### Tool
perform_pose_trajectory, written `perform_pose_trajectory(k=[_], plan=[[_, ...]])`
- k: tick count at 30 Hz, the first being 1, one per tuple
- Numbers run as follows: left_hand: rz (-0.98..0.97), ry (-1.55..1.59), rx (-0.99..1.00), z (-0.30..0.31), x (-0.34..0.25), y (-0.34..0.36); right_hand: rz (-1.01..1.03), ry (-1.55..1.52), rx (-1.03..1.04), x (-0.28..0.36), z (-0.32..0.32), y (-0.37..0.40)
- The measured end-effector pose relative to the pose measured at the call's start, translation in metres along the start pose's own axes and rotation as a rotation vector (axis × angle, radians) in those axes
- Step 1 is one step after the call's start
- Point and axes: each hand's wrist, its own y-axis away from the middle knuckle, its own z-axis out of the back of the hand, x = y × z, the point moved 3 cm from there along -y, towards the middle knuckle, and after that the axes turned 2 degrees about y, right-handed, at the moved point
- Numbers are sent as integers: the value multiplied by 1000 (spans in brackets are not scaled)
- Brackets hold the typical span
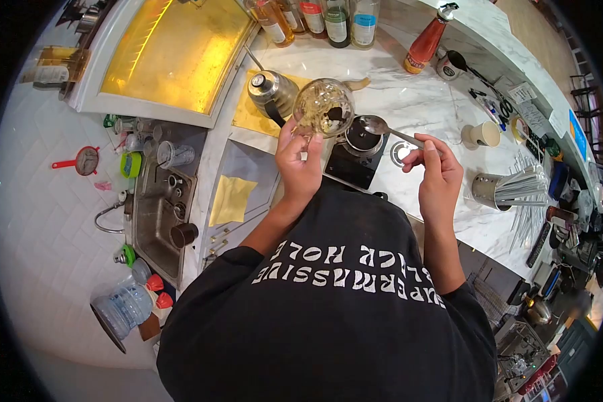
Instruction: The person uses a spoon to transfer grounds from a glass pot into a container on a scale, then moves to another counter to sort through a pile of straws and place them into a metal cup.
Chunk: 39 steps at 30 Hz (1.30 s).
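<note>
My left hand [300,157] is closed around a clear rounded glass [308,100], tilted so that I look into it; pale and dark bits show inside. Between the thumb and fingers of my right hand [437,167] is the handle of a metal spoon [375,125]. Its bowl sits just right of the glass, above a round vessel with a dark inside [363,139], which stands on a black scale [350,167]. Left of the glass, a steel gooseneck kettle [278,90] rests on a yellow cloth [244,110].
Several bottles [335,23] line the back, with a red sauce bottle [425,45] farther right. A paper cup [484,135] and a metal holder of wrapped straws [490,191] stand right. At left are a sink [155,231] and a yellow-lit cabinet [174,53].
</note>
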Motion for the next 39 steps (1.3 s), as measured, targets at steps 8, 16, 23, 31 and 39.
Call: perform_pose_trajectory(k=[8, 16, 23, 31, 39], plan=[[285, 252, -69, 1, 18, 4, 647, 874, 96, -12, -9, 13], [341, 303, -31, -2, 13, 7, 395, 471, 80, 36, -31, 6], [480, 405, 21, -9, 16, 13, 258, 484, 196, 15, -65, -22], [739, 545, -64, -8, 38, 11, 158, 346, 149, 2, -42, -18], [730, 531, -111, -15, 62, -27, 7, 156, 42, -18, 5, -15]])
